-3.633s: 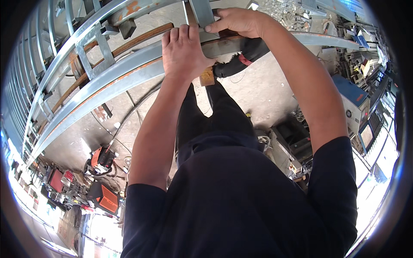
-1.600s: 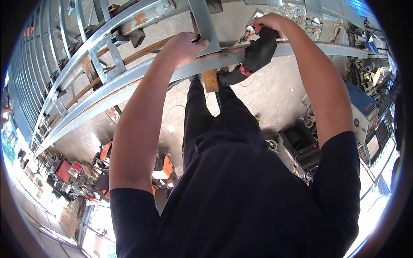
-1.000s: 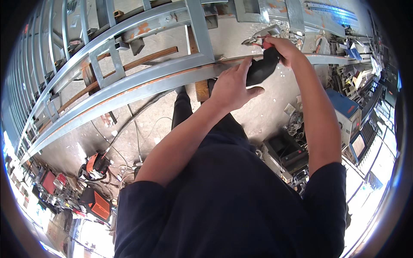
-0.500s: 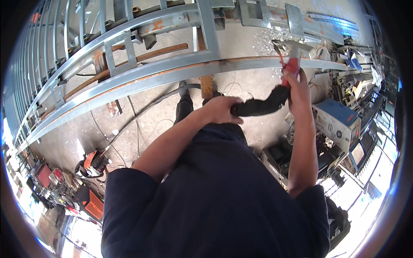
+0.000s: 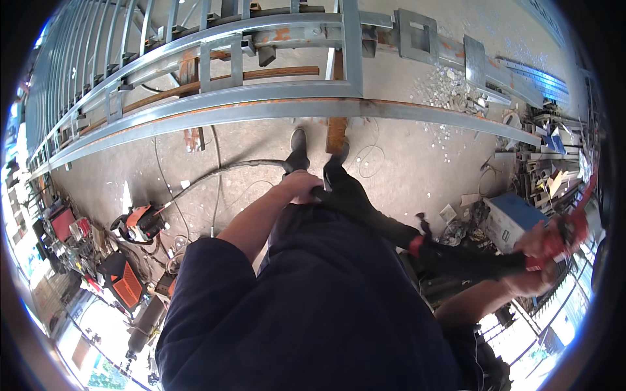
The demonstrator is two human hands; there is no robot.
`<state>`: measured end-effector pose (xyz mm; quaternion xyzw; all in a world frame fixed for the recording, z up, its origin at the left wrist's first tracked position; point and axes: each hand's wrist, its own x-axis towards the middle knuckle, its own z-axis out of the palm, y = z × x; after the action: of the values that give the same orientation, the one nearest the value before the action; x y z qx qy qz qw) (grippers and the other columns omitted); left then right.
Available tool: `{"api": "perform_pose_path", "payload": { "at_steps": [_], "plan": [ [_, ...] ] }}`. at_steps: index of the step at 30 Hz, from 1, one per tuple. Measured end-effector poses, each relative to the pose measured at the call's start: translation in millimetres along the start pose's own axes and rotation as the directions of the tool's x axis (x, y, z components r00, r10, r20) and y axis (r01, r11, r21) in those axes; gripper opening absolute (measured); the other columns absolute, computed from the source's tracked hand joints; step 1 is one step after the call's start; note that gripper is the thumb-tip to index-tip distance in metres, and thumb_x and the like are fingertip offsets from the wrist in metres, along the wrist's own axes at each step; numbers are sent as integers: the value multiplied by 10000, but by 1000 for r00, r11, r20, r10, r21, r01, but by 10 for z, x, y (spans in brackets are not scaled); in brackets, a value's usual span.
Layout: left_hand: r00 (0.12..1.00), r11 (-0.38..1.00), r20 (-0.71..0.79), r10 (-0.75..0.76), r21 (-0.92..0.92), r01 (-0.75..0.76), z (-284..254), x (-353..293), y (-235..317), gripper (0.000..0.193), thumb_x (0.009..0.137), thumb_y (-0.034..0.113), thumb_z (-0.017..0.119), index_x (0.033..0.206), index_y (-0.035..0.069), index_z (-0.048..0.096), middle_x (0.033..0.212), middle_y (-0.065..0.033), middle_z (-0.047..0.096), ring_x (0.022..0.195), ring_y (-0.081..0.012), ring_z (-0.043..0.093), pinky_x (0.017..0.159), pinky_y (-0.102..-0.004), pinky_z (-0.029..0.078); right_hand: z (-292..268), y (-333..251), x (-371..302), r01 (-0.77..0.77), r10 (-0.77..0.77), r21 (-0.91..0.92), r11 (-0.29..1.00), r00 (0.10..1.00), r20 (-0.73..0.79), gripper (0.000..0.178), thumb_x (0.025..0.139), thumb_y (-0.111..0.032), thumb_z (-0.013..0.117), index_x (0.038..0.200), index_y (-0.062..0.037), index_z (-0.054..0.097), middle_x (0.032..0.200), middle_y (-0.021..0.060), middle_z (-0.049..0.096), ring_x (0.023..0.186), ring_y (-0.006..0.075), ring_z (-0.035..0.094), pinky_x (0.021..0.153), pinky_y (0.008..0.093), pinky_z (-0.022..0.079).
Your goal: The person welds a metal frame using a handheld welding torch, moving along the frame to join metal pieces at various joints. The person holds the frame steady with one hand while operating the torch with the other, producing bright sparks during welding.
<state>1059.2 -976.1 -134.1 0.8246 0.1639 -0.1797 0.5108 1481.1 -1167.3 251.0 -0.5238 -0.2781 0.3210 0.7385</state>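
Observation:
A long, soft black strip with red parts (image 5: 466,262) stretches across the front of my body; its exact kind I cannot make out. At my waist, my left hand (image 5: 303,187) is closed around its left end. Out at the far right, my right hand (image 5: 533,279), smeared by motion, is closed on the strip near its red end. A blurred red piece (image 5: 572,228) with something pale beside it juts beyond those fingers. One red band (image 5: 415,245) crosses the strip midway.
A long galvanized steel frame (image 5: 228,111) with upright bars lies ahead, a wooden block (image 5: 336,135) at its near beam. A blue-topped machine (image 5: 515,212) and scrap stand right. Orange-and-black machines (image 5: 138,223), cables and a hose (image 5: 222,171) are left.
My right hand has swung from the front, near the beam, out to the far right, drawing the black strip out long. My left hand has shifted left and slightly down.

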Motion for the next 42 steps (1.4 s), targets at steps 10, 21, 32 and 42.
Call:
{"api": "perform_pose_path", "payload": {
  "at_steps": [10,21,32,42],
  "plan": [
    [785,948,-539,-305,-97,302,103,-787,93,176,763,308,757,792,163,661,756,-88,674,840,-348,685,781,-474,511,-131,-826,847,118,-96,-109,987,977,189,660,978,-439,616,1380,73,513,1224,194,597,1083,227,550,927,339,448],
    [795,979,-571,-205,-126,162,-518,-369,631,169,787,315,742,804,157,685,762,-77,699,823,-320,706,823,-460,523,1983,-102,2044,-279,418,-708,649,908,25,685,1003,-597,542,1283,26,596,901,104,666,634,169,613,590,266,501],
    [871,949,-454,-186,-311,41,-880,-198,381,96,774,235,740,790,161,681,729,-56,685,764,-278,700,838,-428,511,3340,1780,2725,-184,949,-979,86,313,24,505,1046,-380,607,1297,58,595,948,110,677,647,173,675,613,307,575],
    [895,925,-418,-152,-380,-20,-1184,-109,214,163,775,317,754,798,164,703,772,-71,700,841,-290,698,837,-443,488,3820,2271,2883,-5,964,-973,-232,132,-230,520,1017,-421,608,1272,32,618,989,107,672,685,176,683,695,322,592]
  ]
}}
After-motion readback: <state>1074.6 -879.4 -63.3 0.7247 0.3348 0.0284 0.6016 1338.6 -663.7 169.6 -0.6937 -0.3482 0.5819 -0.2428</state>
